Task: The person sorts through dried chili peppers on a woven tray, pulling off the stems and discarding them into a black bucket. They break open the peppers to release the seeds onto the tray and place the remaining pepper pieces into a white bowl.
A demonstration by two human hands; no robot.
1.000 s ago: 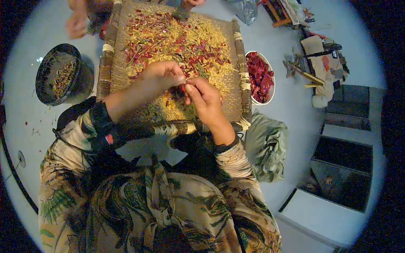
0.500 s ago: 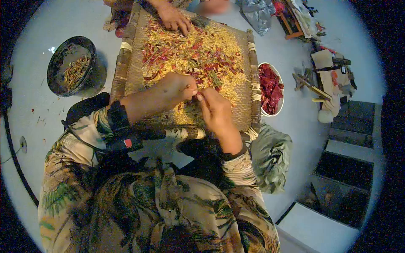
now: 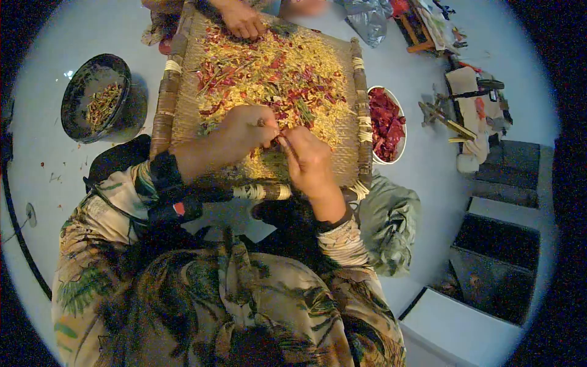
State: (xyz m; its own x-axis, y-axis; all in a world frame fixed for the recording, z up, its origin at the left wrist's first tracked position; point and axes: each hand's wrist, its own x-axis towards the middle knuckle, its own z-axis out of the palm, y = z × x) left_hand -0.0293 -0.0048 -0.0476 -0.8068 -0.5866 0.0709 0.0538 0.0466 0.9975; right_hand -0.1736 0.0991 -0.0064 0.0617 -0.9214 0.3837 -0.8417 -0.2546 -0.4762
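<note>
My left hand (image 3: 260, 125) and my right hand (image 3: 307, 156) meet over the near half of a woven tray (image 3: 186, 128). Both are closed in a pinch, fingertips almost touching. Between them is a small dark red bit of dried chili pepper (image 3: 280, 136), mostly hidden by the fingers. Yellow chili seeds (image 3: 335, 67) cover the weave beneath, mixed with red chili pieces (image 3: 278, 64) and thin stems. At the tray's far edge, another person's hand (image 3: 243, 21) rests with bent fingers among the seeds; what it holds, if anything, cannot be made out.
A black bucket (image 3: 125, 119) with stems inside stands left of the tray. On the right is a white bowl (image 3: 402, 150) of red chili pieces, with a grey-green cloth or bag (image 3: 391, 226) nearer me. A plastic bag (image 3: 369, 24) lies at the back.
My hands stay pinched together, with slightly shifted fingers. The other person's hand has drawn back a little and its fingers are more curled. The whole view has shifted slightly.
</note>
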